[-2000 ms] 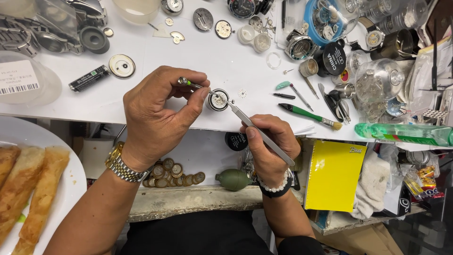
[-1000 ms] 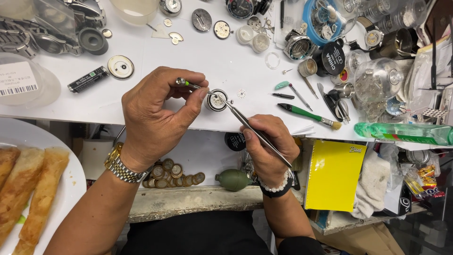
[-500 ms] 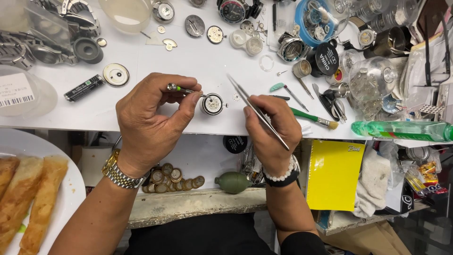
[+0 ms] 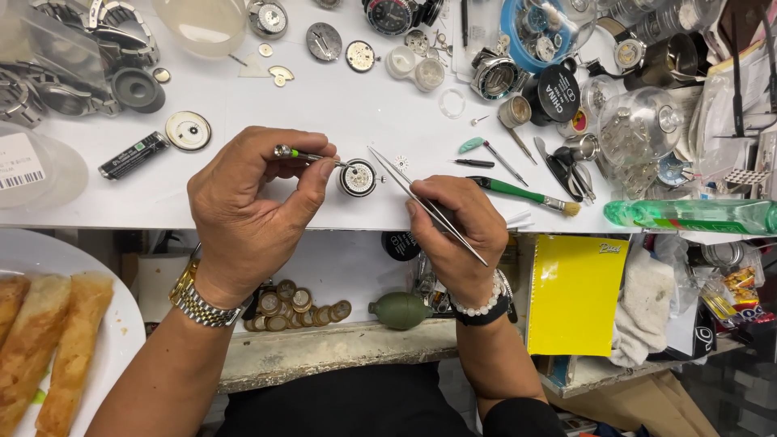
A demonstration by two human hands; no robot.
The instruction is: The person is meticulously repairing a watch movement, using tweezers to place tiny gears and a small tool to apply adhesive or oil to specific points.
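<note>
Closely, two hands work a watch movement [image 4: 357, 177] on the white bench [image 4: 324, 105].
Left hand [image 4: 251, 210] pinches a small screwdriver [image 4: 312, 155]; right hand [image 4: 457, 231] grips tweezers [image 4: 425, 202].

Your left hand [image 4: 243, 214] is pinching a small screwdriver [image 4: 306, 154], tip touching the watch movement [image 4: 357, 177] near the desk's front edge; your right hand [image 4: 457, 231] is gripping tweezers [image 4: 425, 204] just beside it.

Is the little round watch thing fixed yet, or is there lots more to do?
Not finished yet. Done: the watch movement sits out of any case, bare on the white bench. In hand: the left hand touches a small screwdriver to its edge, while the right hand holds tweezers lifted beside it. Left: loose dials and a watch case lie unassembled nearby.
</note>
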